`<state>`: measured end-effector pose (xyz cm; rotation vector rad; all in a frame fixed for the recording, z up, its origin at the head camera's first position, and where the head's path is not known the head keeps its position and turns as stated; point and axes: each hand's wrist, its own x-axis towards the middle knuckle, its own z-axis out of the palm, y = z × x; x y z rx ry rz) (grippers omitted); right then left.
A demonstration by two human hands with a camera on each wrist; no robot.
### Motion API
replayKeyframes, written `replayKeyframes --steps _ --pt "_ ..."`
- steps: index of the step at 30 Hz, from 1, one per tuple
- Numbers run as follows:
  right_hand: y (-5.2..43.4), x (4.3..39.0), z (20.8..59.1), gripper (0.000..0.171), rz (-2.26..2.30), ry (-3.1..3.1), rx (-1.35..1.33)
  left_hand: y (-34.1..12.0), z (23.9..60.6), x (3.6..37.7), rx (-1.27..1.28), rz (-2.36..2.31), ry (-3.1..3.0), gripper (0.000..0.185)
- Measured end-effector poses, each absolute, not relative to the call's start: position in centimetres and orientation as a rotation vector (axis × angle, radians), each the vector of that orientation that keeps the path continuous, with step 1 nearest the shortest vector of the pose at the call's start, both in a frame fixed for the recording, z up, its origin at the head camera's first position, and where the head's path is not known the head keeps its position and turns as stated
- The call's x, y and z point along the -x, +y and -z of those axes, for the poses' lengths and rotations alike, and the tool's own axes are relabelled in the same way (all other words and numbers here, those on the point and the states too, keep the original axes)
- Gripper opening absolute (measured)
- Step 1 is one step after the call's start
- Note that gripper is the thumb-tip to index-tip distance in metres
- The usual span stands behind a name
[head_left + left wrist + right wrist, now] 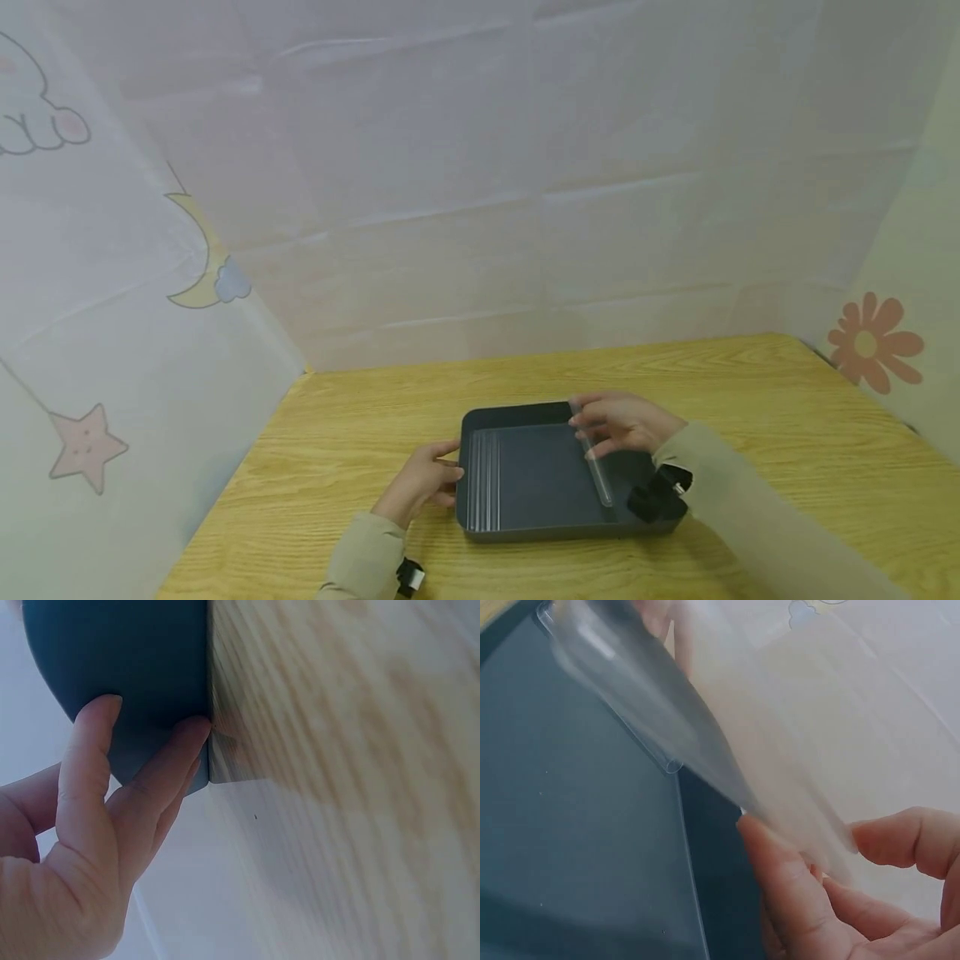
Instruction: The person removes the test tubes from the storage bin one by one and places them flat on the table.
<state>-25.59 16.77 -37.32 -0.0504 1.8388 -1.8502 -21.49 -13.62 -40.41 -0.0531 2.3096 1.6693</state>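
A dark grey rectangular tray (540,483) sits on the wooden table. My left hand (427,479) is at the tray's left side, and in the left wrist view its extended fingers (90,765) touch the outer wall. My right hand (618,423) is over the right part of the tray and pinches a clear plastic tube (597,479) between thumb and fingers. Blurred and close up, this clear tube (780,787) crosses the right wrist view. Several clear tubes (483,479) lie side by side along the tray's left inner edge.
The wooden table (360,417) extends around the tray on all sides. A pale cloth wall (480,275) stands behind it, and printed cloths hang at the left and right. Black wrist straps (663,492) sit on both sleeves.
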Motion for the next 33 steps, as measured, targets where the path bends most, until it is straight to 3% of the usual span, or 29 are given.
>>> replayKeyframes --steps 10,33 --pt "18.5 25.6 36.9 0.075 1.819 1.843 0.099 -13.7 40.4 21.4 0.04 -1.662 2.321 0.054" --pt "23.3 25.3 36.7 0.078 1.816 1.85 0.131 -13.6 40.2 21.3 0.056 -1.653 2.324 0.054"
